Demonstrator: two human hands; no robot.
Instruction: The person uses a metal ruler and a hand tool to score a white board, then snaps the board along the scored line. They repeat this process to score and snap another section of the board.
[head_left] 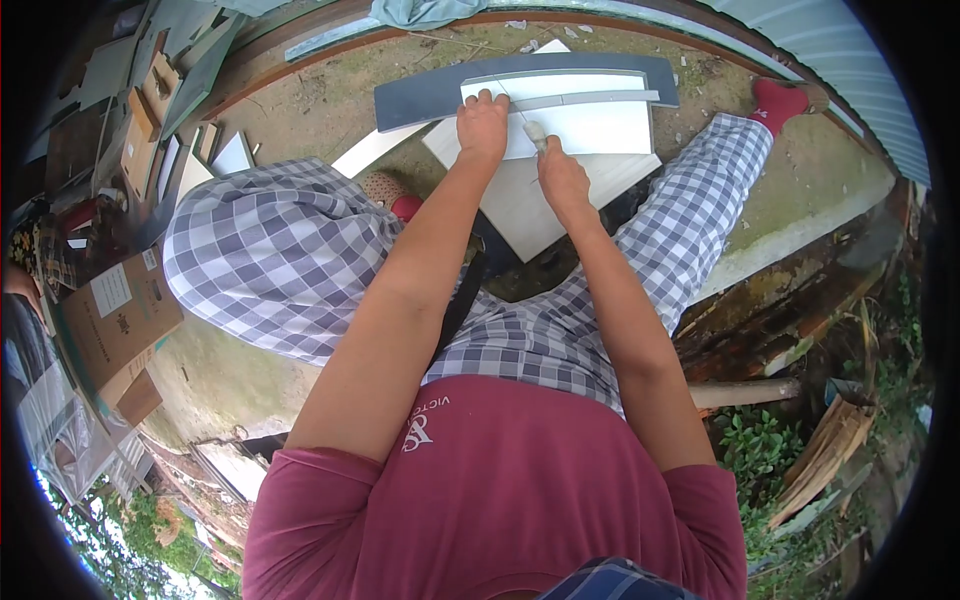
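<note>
A white panel (610,130) lies on a larger pale board (530,215) between my legs, over a long dark grey curved board (430,92). Across the white panel runs a narrow grey metal strip (600,98). My left hand (484,125) presses on the panel's left part, at the strip's left end, with its fingers bent and close together. Below the strip, my right hand (563,178) is closed around a small pale-handled tool (536,133). The tool's tip points up toward the strip and is too small to make out. A thin dark line shows on the panel near it.
Board offcuts (150,130) lean at the upper left, with a cardboard box (120,315) below them. A pale cloth (425,10) lies at the top edge. Another person's hand (22,285) shows at the far left. Split wood (825,460) and plants stand at the right.
</note>
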